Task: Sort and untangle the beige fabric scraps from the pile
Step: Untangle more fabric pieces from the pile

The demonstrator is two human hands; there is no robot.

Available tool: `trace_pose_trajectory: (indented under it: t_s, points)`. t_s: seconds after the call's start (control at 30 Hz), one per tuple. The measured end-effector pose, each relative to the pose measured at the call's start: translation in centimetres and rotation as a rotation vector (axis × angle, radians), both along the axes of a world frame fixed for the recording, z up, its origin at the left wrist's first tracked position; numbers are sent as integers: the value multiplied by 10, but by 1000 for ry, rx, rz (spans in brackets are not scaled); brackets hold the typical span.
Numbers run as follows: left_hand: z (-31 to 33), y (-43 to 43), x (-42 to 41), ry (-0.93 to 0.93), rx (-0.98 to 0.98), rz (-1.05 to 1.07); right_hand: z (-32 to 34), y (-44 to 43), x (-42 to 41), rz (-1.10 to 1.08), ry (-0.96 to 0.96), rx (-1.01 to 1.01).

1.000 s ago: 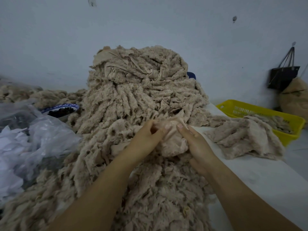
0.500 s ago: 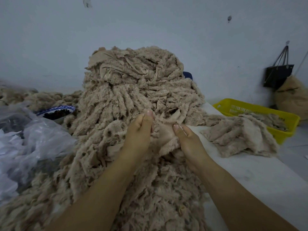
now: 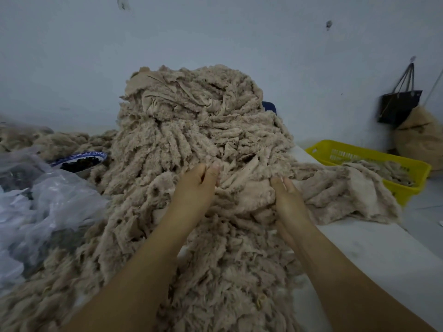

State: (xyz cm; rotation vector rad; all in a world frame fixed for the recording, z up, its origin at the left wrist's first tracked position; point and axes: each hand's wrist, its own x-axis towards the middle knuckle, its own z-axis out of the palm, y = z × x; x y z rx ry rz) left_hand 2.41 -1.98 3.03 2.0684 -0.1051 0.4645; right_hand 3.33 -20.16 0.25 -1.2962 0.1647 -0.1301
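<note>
White counter (image 3: 383, 259) at lower right — centre frame, left hand (image 3: 195, 185) and right hand (image 3: 290, 200) gripping a beige scrap (image 3: 251, 192) atop the pile (image 3: 191, 121), fingers (image 3: 279, 182) clamped on its fabric.

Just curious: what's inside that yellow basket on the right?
The basket holds loose beige scraps. A nearer scrap heap covers its left front part, so what lies there cannot be seen.

Two hands, the left hand (image 3: 195, 185) and the right hand (image 3: 288, 200), shared one tall scrap pile (image 3: 191, 121). To their right sat one smaller heap (image 3: 347, 195), one yellow basket (image 3: 418, 174) and one black bag (image 3: 399, 107); to their left, one bowl (image 3: 96, 154).
</note>
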Motion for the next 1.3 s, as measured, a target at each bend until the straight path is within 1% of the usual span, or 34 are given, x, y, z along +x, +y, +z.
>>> trace_pose_trajectory:
  t_s: [0.13,0.2,0.27,0.3,0.43,0.5,0.57,0.7,0.73,0.8,0.87,0.97,1.07,1.13,1.2,1.23,1.3]
  points:
    - [-8,8,12,174,186,-67,2,-7,0,34,26,105]
    - [-9,7,10,159,222,-97,4,-5,-1,45,25,160]
    - [-7,1,3,79,192,-142,3,-4,-1,37,26,190]
    - [-7,-3,1,84,158,-173,3,-3,-1,35,29,203]
    - [-9,-16,-10,343,52,-339,3,-2,0,28,13,241]
    - [-13,-19,-10,387,59,-402,4,-3,0,24,6,220]
    - [-13,-21,-12,347,86,-430,3,-5,0,5,-13,164]
    - [-9,-24,-19,244,-32,-497,4,-4,-3,-84,-5,31]
    - [-7,-25,-22,219,-36,-516,4,-4,-3,-103,10,-5]
    - [-4,-30,-28,137,28,-571,5,-3,-3,-112,32,-35]
    - [-2,-36,-34,52,138,-631,4,-1,-5,-59,46,-7]
    - [2,-42,-39,-27,269,-677,-2,-4,-8,-12,36,-63]
    - [7,-44,-43,-52,288,-708,-2,-5,-4,-36,42,-46]
    - [10,-43,-46,-34,264,-720,3,-2,-4,-7,67,-22]
    - [12,-44,-50,-14,246,-750,2,-2,-5,-2,67,-44]
    - [14,-45,-54,-9,224,-800,2,-7,-5,-25,85,-53]
    - [16,-54,-62,-45,167,-930,1,-26,-1,-151,120,-49]
